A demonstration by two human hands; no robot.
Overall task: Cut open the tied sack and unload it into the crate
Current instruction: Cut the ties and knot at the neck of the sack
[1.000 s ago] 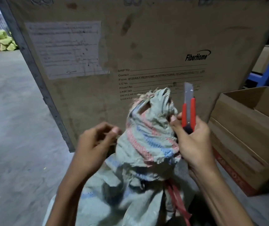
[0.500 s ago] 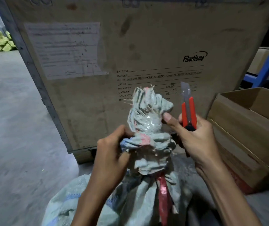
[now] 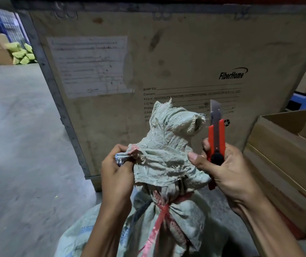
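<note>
Pre-cut: our left hand (image 3: 116, 175) pinches the sack (image 3: 169, 156) top, right hand (image 3: 222, 171) grips the knife (image 3: 216, 140); next, slice the red tie (image 3: 164, 206).

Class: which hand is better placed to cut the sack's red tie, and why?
Right. The right hand grips the knife, blade extended, beside the sack; the left hand pinches the sack's top above the red tie.

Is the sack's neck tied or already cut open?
Tied shut. The red strap is knotted round the gathered neck of the sack, uncut; the right hand holds the knife blade-up, clear of it.
</note>
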